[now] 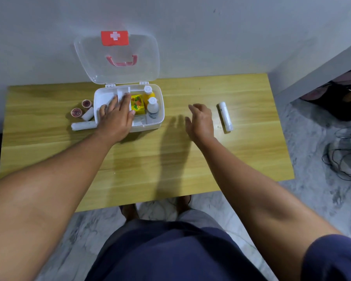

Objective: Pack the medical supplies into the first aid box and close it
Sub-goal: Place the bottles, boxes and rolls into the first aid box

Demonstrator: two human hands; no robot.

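Observation:
The white first aid box (pixel 160 110) stands open on the wooden table, its clear lid (pixel 118 57) leaning back against the wall. Inside are a yellow carton (pixel 137 104), an orange bottle (pixel 148 94) and a white bottle (pixel 152 109). My left hand (pixel 115 118) lies flat, fingers spread, over the white inner tray (pixel 104 96) on the box's left side. My right hand (pixel 201 122) hovers open above the table, right of the box. A white roll (pixel 225 116) lies further right. Left of the box lie two white rolls (pixel 83 125) and two small red-topped jars (pixel 76 112).
The wooden table (pixel 150 159) stands against a grey wall. A grey shelf edge (pixel 320 67) juts in at the right with dark bags beneath it. Black cables (pixel 344 159) lie on the marble floor at the right.

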